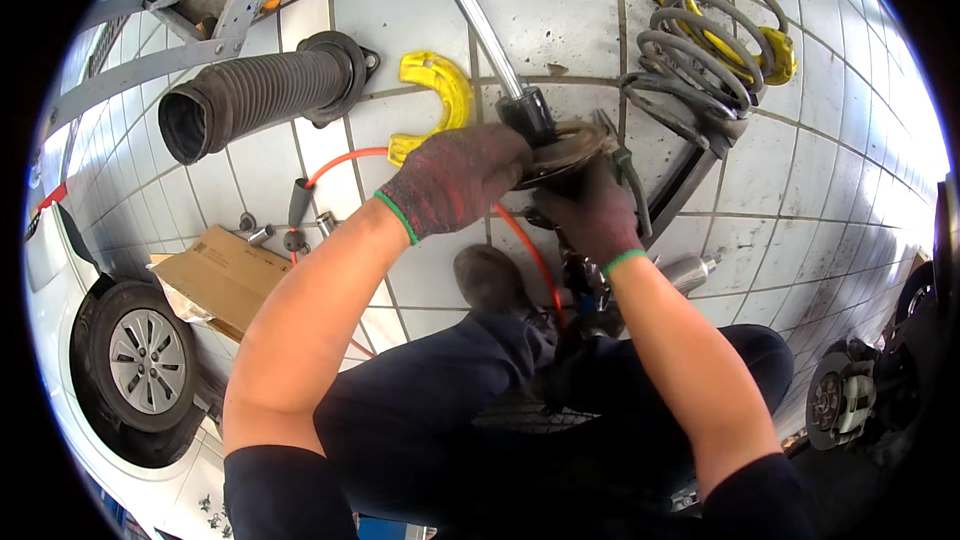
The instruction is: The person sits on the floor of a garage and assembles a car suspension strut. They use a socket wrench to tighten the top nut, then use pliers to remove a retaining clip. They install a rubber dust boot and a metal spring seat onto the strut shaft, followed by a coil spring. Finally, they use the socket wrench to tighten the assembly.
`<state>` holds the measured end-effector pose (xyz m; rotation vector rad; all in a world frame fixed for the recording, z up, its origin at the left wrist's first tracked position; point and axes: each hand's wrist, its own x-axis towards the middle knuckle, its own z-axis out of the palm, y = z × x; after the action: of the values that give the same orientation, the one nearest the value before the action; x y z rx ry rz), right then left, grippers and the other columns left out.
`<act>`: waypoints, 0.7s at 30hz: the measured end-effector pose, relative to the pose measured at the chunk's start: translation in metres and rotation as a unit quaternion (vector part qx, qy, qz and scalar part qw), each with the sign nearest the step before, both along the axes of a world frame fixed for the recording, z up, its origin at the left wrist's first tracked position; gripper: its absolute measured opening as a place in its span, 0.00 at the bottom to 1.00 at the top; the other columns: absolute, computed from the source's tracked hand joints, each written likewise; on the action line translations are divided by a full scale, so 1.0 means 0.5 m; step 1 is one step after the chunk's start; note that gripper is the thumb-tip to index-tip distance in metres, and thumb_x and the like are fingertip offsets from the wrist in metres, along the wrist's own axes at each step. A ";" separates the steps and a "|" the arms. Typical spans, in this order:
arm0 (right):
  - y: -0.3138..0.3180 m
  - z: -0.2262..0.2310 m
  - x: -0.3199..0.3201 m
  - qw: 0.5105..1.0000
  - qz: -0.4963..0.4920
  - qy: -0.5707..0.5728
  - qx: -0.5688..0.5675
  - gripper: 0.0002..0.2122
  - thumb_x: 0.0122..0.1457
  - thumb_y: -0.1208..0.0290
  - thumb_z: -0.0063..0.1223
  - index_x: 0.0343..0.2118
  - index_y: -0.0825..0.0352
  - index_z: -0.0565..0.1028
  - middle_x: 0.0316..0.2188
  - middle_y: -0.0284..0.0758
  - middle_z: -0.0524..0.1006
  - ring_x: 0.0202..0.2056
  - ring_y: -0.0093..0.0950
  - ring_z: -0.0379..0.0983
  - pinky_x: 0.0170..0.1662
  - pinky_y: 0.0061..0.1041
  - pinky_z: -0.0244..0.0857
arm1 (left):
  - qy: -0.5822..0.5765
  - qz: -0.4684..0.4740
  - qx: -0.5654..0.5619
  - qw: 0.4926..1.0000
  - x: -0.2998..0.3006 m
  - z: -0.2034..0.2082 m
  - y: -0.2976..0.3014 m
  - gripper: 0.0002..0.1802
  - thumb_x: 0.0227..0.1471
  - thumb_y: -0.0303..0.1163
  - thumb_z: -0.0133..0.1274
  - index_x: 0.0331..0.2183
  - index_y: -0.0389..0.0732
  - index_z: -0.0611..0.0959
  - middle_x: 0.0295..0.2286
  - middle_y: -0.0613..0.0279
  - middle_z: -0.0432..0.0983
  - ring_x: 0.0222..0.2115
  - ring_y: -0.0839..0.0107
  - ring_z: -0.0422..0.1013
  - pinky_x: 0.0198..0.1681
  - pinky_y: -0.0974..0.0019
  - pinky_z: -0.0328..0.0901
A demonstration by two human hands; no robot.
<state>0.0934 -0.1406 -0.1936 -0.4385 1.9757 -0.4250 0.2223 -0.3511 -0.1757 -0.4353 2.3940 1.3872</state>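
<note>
In the middle, a shock absorber strut (478, 20) lies tilted, its shiny rod pointing away from me, with a black collar (527, 115) at the rod's base. Just below the collar is a round, dirty spring seat (572, 148). My left hand (465, 180), in a dark red-and-black work glove with a green cuff, is closed on the strut at the seat's left edge. My right hand (595, 215), gloved alike, grips the strut under the seat's right side; its fingertips are partly hidden. A yellow C-shaped spring compressor jaw (450, 90) lies just beyond my left hand.
A coil spring (690, 40) with yellow jaws lies far right. The ribbed dust boot (270, 90) sits at left, near a metal frame (170, 60). An orange hose (530, 250) crosses the tiles by my shoe (490, 278). Left stand a cardboard box (225, 275) and a white car (60, 340).
</note>
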 end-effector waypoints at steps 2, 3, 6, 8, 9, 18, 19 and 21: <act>-0.019 -0.061 -0.007 0.998 -0.020 -0.054 -0.008 0.30 0.57 0.54 0.73 0.59 0.66 0.80 0.53 0.48 0.87 0.57 0.47 0.83 0.60 0.43 0.77 | 0.014 0.009 0.009 1.000 -0.008 0.000 0.005 0.12 0.69 0.33 0.55 0.50 0.39 0.85 0.42 0.48 0.84 0.47 0.44 0.81 0.51 0.48 0.76; -0.020 -0.085 -0.005 0.997 -0.015 -0.071 -0.005 0.28 0.59 0.57 0.71 0.59 0.67 0.80 0.51 0.47 0.88 0.54 0.45 0.85 0.58 0.43 0.78 | 0.020 0.013 0.013 1.000 -0.011 0.003 0.009 0.12 0.69 0.33 0.55 0.50 0.39 0.85 0.42 0.48 0.84 0.46 0.44 0.81 0.51 0.49 0.76; 0.007 -0.117 0.000 0.994 -0.006 -0.084 -0.069 0.33 0.58 0.50 0.71 0.62 0.66 0.80 0.52 0.49 0.88 0.57 0.49 0.84 0.61 0.44 0.77 | 0.009 0.034 -0.012 0.999 0.002 0.005 0.020 0.12 0.69 0.32 0.56 0.50 0.38 0.84 0.40 0.48 0.84 0.44 0.47 0.82 0.49 0.51 0.76; 0.020 -0.073 0.017 0.992 -0.027 -0.084 -0.093 0.31 0.58 0.52 0.72 0.61 0.66 0.80 0.52 0.48 0.88 0.56 0.48 0.84 0.60 0.43 0.77 | 0.025 0.056 0.009 0.998 -0.003 0.050 0.017 0.12 0.70 0.32 0.56 0.50 0.38 0.84 0.39 0.49 0.84 0.43 0.51 0.82 0.49 0.53 0.75; 0.017 -0.033 0.017 0.988 -0.055 -0.101 -0.101 0.30 0.58 0.54 0.72 0.60 0.67 0.80 0.52 0.48 0.87 0.55 0.46 0.84 0.60 0.42 0.77 | 0.030 0.069 0.021 0.997 -0.003 0.082 0.017 0.12 0.70 0.32 0.56 0.49 0.38 0.84 0.39 0.49 0.84 0.42 0.53 0.82 0.48 0.54 0.75; 0.122 0.279 0.019 0.946 0.077 0.020 -0.313 0.23 0.65 0.57 0.71 0.60 0.59 0.82 0.58 0.38 0.85 0.61 0.41 0.80 0.68 0.43 0.71 | 0.184 0.036 0.018 0.982 -0.024 0.487 0.109 0.08 0.65 0.25 0.58 0.46 0.38 0.84 0.44 0.49 0.82 0.44 0.50 0.81 0.50 0.54 0.76; 0.164 0.250 0.031 0.919 0.132 0.104 -0.356 0.24 0.65 0.56 0.71 0.61 0.58 0.82 0.60 0.37 0.84 0.62 0.40 0.79 0.69 0.44 0.70 | 0.162 0.014 0.011 0.987 -0.033 0.542 0.131 0.10 0.62 0.23 0.60 0.46 0.39 0.85 0.43 0.50 0.83 0.43 0.50 0.81 0.48 0.54 0.76; 0.191 0.295 0.032 0.881 0.128 0.132 -0.436 0.28 0.66 0.56 0.71 0.66 0.56 0.77 0.65 0.35 0.80 0.65 0.38 0.77 0.72 0.45 0.68 | 0.217 -0.008 -0.015 0.976 -0.018 0.584 0.183 0.12 0.56 0.25 0.64 0.44 0.43 0.86 0.39 0.54 0.83 0.39 0.48 0.80 0.42 0.51 0.74</act>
<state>0.1096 -0.0453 -0.0461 -1.3679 1.8461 -1.1343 0.2134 -0.2598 0.1165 -0.1252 2.7520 1.5739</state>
